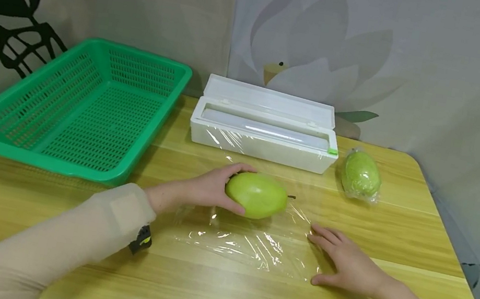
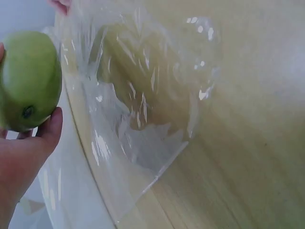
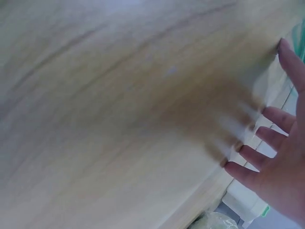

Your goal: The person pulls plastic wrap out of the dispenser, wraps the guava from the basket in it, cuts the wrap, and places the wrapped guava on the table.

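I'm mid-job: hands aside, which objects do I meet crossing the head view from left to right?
Green basket → bare green fruit → film-wrapped fruit.

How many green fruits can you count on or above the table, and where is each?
2. One green fruit is held in the left hand, over the clear film; the wrapped fruit lies on the table, right of the white box. No others show.

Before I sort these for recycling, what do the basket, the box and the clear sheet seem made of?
Basket: likely molded plastic, semi-gloss; even green color, slotted walls.
Box: probably hard plastic, smooth, white; crisp edges, soft shine.
Sheet: looks like thin plastic film, glossy; see-through, with bright wrinkles.
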A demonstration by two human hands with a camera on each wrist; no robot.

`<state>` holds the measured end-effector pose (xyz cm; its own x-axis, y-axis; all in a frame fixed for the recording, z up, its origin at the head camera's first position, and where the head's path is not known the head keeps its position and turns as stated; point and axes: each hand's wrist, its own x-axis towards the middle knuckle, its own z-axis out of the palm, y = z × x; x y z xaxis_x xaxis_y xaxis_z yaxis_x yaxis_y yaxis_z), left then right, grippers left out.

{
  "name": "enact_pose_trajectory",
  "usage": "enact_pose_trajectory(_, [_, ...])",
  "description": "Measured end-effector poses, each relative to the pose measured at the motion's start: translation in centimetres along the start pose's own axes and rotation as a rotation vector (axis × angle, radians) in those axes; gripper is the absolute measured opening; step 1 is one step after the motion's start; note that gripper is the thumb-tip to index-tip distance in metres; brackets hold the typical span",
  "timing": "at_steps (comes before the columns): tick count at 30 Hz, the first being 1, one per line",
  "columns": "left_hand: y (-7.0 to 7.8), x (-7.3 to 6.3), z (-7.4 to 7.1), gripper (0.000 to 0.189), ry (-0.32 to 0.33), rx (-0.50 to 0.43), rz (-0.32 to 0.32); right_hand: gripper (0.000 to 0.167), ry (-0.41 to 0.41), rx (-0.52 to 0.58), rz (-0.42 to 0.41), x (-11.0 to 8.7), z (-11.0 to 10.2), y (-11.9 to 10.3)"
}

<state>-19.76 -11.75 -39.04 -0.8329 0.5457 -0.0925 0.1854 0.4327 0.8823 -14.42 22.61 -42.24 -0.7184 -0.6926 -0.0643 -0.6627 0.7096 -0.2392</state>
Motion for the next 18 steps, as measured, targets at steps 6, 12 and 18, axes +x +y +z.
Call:
enact_pose_trajectory(6, [-0.8,0.4,0.1,0.085,-0.030,0.057,-0.007,0.084,-0.004,0.022,0.019,0.0,-0.1,-0.1])
enact_pose_trajectory(12, [-1.0,0.1,0.1,0.090,-0.065,0.066,-0.006,0.088,0.004,0.046,0.022,0.0,-0.2,-0.1])
enact_pose_trajectory(18, [-0.7,-0.3,0.0,0.093,-0.049,0.089,-0.026,0.097,0.013,0.086,0.023,0.0,-0.3,-0.2])
